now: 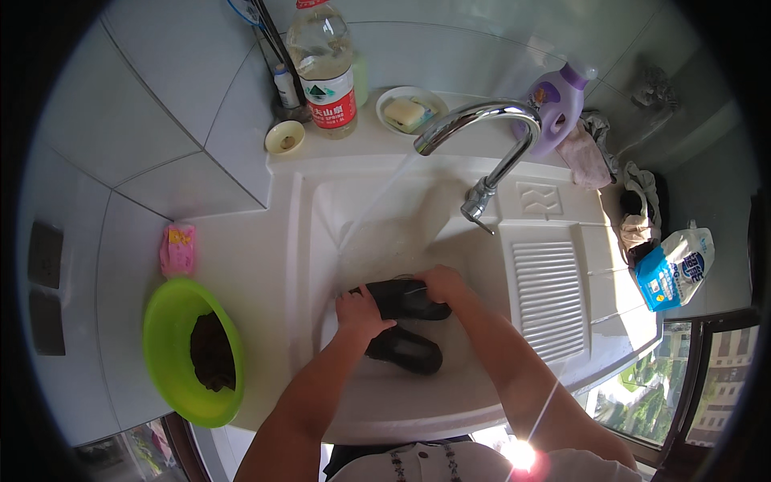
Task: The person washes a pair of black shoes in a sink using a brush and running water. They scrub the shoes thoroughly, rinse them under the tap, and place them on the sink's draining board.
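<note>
My left hand grips one end of a wet black shoe inside the white laundry sink. At the shoe's other end, my right hand holds it from the right side. A second black shoe lies on the sink floor just nearer to me, close to my left thumb. A thin stream of water falls from the chrome faucet into the basin's left part, beyond my hands. The undersides of both shoes are hidden.
A ribbed washboard adjoins the basin on the right. A green basin with dark cloth stands left, beside a pink packet. Behind are a plastic bottle, soap dish and purple jug; a detergent pouch is right.
</note>
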`<move>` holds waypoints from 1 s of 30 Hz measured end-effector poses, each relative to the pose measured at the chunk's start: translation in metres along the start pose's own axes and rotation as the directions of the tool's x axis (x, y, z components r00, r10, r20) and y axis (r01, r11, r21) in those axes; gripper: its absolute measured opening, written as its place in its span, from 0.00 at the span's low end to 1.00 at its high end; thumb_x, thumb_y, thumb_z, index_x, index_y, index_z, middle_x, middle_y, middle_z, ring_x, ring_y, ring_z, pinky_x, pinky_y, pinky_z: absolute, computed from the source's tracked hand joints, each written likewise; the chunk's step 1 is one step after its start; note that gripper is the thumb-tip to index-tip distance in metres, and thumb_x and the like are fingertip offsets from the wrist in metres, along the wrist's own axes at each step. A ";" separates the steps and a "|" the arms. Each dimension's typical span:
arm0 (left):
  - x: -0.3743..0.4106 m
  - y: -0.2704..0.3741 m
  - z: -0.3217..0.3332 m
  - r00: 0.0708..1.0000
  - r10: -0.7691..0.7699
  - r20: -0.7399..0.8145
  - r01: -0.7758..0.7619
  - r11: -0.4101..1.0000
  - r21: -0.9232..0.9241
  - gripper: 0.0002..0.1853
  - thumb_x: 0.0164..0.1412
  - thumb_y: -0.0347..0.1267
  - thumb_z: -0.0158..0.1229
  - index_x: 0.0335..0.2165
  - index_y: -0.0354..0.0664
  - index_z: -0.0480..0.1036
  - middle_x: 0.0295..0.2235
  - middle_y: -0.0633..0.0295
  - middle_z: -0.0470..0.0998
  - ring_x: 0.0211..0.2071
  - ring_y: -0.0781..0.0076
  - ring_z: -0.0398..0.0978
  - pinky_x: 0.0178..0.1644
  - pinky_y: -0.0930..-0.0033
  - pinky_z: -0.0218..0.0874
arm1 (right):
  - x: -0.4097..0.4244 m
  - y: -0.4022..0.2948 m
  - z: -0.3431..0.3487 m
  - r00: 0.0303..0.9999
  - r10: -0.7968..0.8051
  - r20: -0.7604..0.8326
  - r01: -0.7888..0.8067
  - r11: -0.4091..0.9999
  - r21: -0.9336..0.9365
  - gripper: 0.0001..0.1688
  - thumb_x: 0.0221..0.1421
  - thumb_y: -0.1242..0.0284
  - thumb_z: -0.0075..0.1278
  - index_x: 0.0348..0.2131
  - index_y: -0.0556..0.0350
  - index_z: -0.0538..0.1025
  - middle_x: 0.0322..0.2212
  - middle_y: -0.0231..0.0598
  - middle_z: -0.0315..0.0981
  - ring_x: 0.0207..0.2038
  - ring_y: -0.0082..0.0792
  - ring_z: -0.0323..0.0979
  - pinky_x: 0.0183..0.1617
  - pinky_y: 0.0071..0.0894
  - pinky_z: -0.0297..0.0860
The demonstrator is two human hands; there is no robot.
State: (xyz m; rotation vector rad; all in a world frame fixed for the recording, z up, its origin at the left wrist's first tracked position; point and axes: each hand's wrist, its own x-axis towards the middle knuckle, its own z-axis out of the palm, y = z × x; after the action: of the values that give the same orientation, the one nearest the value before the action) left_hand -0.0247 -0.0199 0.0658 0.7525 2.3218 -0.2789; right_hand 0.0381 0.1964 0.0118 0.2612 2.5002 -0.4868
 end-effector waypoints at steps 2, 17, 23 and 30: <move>0.002 -0.002 -0.009 0.999 0.032 0.034 -0.033 0.999 0.011 0.72 0.36 0.73 0.63 0.68 0.40 0.46 0.64 0.50 0.58 0.66 0.50 0.53 0.66 0.53 0.52 | 0.008 -0.008 -0.005 0.985 -0.062 0.164 0.065 0.998 -0.015 0.29 0.47 0.75 0.54 0.51 0.34 0.77 0.45 0.41 0.78 0.51 0.49 0.74 0.51 0.45 0.71; 0.117 -0.013 -0.045 0.879 0.224 0.421 -0.117 0.957 -0.266 0.57 0.32 0.77 0.61 0.45 0.36 0.79 0.49 0.52 0.78 0.54 0.52 0.72 0.58 0.57 0.61 | 0.038 0.038 -0.005 0.995 0.070 0.072 -0.072 0.997 0.033 0.24 0.48 0.58 0.61 0.45 0.44 0.79 0.43 0.40 0.80 0.47 0.46 0.76 0.49 0.44 0.71; 0.131 -0.011 -0.081 0.943 0.282 0.179 -0.260 0.956 -0.133 0.54 0.28 0.75 0.65 0.42 0.41 0.81 0.45 0.50 0.79 0.49 0.52 0.76 0.55 0.57 0.65 | 0.040 0.059 -0.043 0.992 -0.098 -0.074 0.119 0.916 0.382 0.21 0.59 0.59 0.53 0.49 0.45 0.78 0.44 0.46 0.78 0.48 0.48 0.75 0.52 0.44 0.70; 0.081 -0.038 0.043 0.916 0.219 -0.335 -0.271 0.956 -0.116 0.67 0.33 0.55 0.76 0.67 0.45 0.50 0.61 0.49 0.63 0.63 0.53 0.60 0.67 0.53 0.49 | -0.032 0.030 -0.058 0.992 0.124 0.000 -0.117 0.938 0.327 0.18 0.60 0.60 0.52 0.48 0.44 0.80 0.42 0.47 0.78 0.47 0.47 0.75 0.53 0.46 0.69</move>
State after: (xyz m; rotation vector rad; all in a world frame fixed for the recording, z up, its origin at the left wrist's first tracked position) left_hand -0.0731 -0.0315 -0.0196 1.0610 2.4748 0.1539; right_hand 0.0440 0.2448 0.0664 0.5471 2.3950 -0.8520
